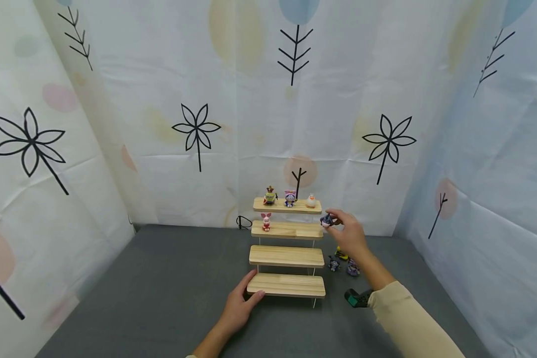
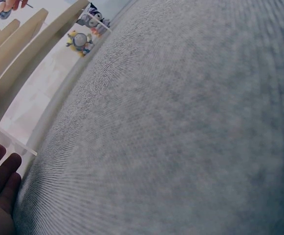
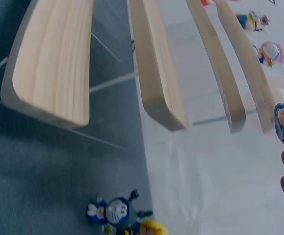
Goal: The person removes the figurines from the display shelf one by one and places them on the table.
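Observation:
A tiered wooden display stand has several pale boards on clear supports. My left hand holds its lowest board at the left front corner, the thumb on the front edge. In the left wrist view, the fingers are beside a clear support. My right hand pinches a small blue-grey figurine just off the right end of the second board from the top. The top board carries a crowned yellow figurine, a pink-and-purple figurine and a white figurine. A pink-eared figurine stands at the second board's left.
Right of the stand, a grey figurine, a yellow figurine and a purple figurine are on the dark tabletop. A black-and-green object is near the right sleeve. A black cord loop lies behind. Patterned cloth surrounds the table.

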### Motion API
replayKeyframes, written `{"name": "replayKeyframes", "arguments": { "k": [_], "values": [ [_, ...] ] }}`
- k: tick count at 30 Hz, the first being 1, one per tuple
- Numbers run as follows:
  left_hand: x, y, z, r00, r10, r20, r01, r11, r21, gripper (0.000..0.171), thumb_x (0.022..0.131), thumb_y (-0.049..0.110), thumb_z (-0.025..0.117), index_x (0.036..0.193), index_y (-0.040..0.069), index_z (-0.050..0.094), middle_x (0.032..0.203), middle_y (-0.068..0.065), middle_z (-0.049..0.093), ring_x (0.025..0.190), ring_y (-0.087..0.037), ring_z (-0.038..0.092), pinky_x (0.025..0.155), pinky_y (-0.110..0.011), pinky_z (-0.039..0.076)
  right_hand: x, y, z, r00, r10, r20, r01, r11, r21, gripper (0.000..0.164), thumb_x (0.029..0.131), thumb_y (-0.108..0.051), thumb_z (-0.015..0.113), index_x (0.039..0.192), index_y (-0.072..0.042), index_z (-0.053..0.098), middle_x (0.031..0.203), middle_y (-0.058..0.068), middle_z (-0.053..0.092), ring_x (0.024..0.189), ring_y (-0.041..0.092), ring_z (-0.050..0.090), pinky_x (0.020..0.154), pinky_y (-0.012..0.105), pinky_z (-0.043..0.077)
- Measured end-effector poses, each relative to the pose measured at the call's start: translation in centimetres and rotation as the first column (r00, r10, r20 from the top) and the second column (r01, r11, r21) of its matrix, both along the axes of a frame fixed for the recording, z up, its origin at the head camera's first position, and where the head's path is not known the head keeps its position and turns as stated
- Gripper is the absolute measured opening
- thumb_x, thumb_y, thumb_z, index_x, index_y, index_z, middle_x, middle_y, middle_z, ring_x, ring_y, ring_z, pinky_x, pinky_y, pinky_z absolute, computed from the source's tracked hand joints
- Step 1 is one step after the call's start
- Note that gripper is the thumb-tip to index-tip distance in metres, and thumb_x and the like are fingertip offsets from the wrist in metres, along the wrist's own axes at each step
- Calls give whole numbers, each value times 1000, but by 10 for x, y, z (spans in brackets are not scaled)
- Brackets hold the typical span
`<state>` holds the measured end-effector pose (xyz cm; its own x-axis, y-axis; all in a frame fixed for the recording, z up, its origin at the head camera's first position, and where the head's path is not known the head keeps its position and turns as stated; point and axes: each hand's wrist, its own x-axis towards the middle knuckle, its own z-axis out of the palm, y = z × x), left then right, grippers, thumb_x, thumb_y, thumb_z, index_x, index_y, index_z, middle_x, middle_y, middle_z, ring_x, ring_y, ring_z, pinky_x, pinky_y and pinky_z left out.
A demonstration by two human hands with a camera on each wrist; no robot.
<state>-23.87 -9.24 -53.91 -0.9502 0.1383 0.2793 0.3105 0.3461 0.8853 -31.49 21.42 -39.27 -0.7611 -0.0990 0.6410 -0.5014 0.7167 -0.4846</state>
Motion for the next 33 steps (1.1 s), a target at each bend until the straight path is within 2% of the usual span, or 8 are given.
{"name": "replayKeyframes", "arguments": {
  "k": [10, 13, 15, 18, 27, 33],
  "values": [
    [1, 0, 2, 1000, -5, 8, 5, 1000, 14, 62, 92, 34, 68, 145, 12, 45, 141, -15, 50, 129, -33, 46, 104, -55, 33, 3, 36, -9, 995, -76, 58, 79, 996, -52, 42, 87, 0, 72, 127, 0, 59, 107, 21, 64, 96, 38, 61, 85, 56, 45],
    [1, 0, 1, 1000, -6, 8, 6, 1000, 15, 62, 92, 33, 68, 145, 12, 45, 141, -15, 50, 129, -33, 46, 104, -55, 33, 6, 46, -15, 990, -114, 85, 120, 990, -71, 42, 88, -1, 71, 128, -2, 59, 110, 21, 64, 98, 37, 62, 81, 54, 48],
    [1, 0, 1, 1000, -3, 7, 3, 1000, 11, 62, 92, 34, 68, 145, 12, 45, 140, -15, 50, 129, -33, 46, 104, -55, 33, 8, 52, -18, 985, -144, 91, 151, 985, -80, 41, 88, -2, 70, 128, -3, 59, 112, 21, 65, 99, 37, 63, 76, 52, 50],
    [0, 0, 0, 1000, 2, 6, -2, 1000, 10, 62, 92, 35, 68, 145, 12, 45, 140, -15, 51, 129, -32, 47, 104, -55, 33, 12, 60, -24, 980, -179, 84, 186, 978, -89, 42, 88, -1, 70, 128, -3, 59, 115, 23, 64, 101, 38, 62, 75, 53, 51],
    [0, 0, 0, 1000, -8, -4, 8, 1000, 10, 63, 92, 35, 68, 145, 11, 45, 140, -15, 51, 129, -32, 47, 103, -55, 34, 22, 82, -50, 970, -239, 38, 242, 959, -145, 40, 85, 4, 71, 124, 1, 60, 110, 28, 64, 98, 42, 63, 81, 56, 48],
    [0, 0, 1, 1000, -6, 0, 6, 1000, 16, 62, 92, 35, 68, 144, 12, 45, 140, -15, 51, 129, -32, 46, 104, -55, 33, 27, 93, -70, 957, -287, 53, 292, 944, -154, 39, 85, 2, 72, 122, 1, 61, 106, 26, 66, 92, 40, 63, 80, 54, 48]
  ]
}}
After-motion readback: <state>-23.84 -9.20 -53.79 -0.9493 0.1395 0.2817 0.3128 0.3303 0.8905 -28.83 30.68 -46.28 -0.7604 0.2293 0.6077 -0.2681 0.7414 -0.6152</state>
